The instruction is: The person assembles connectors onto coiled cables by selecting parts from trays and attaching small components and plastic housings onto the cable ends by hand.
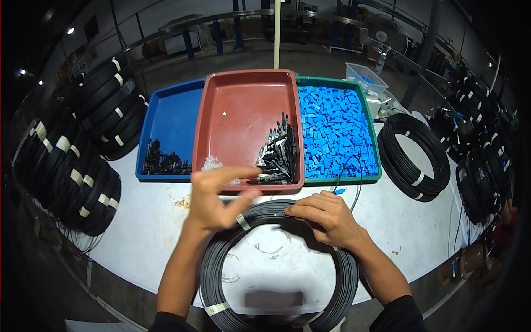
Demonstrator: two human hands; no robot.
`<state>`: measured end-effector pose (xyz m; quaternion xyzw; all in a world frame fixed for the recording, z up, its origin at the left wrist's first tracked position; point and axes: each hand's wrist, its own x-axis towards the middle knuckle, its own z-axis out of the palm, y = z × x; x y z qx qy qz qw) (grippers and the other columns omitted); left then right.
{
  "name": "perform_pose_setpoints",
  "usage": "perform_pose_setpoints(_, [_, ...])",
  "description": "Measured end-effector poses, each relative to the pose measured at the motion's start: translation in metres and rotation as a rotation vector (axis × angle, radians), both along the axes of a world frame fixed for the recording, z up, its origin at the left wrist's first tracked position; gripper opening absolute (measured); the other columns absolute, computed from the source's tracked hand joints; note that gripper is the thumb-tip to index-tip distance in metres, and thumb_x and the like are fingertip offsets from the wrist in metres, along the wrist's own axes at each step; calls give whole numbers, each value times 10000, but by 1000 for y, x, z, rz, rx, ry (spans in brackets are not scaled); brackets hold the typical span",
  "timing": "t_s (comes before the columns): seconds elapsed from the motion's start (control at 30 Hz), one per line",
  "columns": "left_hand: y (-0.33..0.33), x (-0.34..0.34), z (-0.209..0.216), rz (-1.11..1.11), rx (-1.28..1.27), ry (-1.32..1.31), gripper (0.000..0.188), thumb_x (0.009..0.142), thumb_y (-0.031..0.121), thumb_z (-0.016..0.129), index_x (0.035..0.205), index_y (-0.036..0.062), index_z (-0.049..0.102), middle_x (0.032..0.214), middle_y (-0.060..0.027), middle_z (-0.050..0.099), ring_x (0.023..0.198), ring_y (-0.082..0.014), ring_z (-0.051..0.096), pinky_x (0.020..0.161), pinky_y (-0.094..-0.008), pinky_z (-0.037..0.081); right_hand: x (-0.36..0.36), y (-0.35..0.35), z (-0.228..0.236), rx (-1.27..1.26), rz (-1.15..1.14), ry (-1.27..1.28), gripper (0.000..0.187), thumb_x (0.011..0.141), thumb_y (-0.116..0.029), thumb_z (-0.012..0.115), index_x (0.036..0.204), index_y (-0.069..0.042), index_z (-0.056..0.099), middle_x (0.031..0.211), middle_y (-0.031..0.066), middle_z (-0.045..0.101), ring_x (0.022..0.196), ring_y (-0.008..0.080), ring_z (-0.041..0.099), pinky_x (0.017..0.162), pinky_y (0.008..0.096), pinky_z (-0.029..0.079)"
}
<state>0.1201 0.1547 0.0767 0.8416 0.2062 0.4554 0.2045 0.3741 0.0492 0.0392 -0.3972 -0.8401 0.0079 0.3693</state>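
Observation:
A coil of black cable (212, 265), bound with pale tape bands, lies on the white table in front of me. At the coil's far side my right hand (327, 219) pinches what looks like a cable end; a tiny pale tip shows by the fingertips. My left hand (214, 200) is slightly blurred over the near edge of the red tray (243, 119), thumb and forefinger apart, with nothing visible between them. Its forefinger is close to a heap of slim black connector parts (281, 152). Small clear pieces (211, 163) lie just beyond that hand in the tray.
Left, a blue tray (174, 113) holds small black parts. Right, a green tray (379, 166) is filled with blue connector pieces (334, 130). A cable with a blue connector (340, 191) lies before it. Other cable coils (442, 160) stand right and in stacks (77, 177) left.

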Motion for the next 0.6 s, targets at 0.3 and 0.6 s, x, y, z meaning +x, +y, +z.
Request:
perform_pose_setpoints(0.3, [68, -60, 32, 336, 12, -28, 251, 856, 66, 670, 1073, -13, 768, 987, -151, 786, 904, -220, 762, 860, -330, 574, -15, 14, 5, -29, 31, 126, 255, 850, -31, 740, 1103, -27, 701, 986, 123, 738, 903, 299, 711, 818, 391, 535])
perform_pose_setpoints(0.6, [113, -63, 1, 332, 265, 591, 212, 732, -4, 753, 920, 86, 799, 1014, -38, 776, 1168, -253, 638, 1021, -414, 428, -24, 38, 11, -28, 125, 34, 270, 810, -3, 727, 1077, -35, 698, 970, 120, 738, 871, 302, 720, 770, 393, 564])
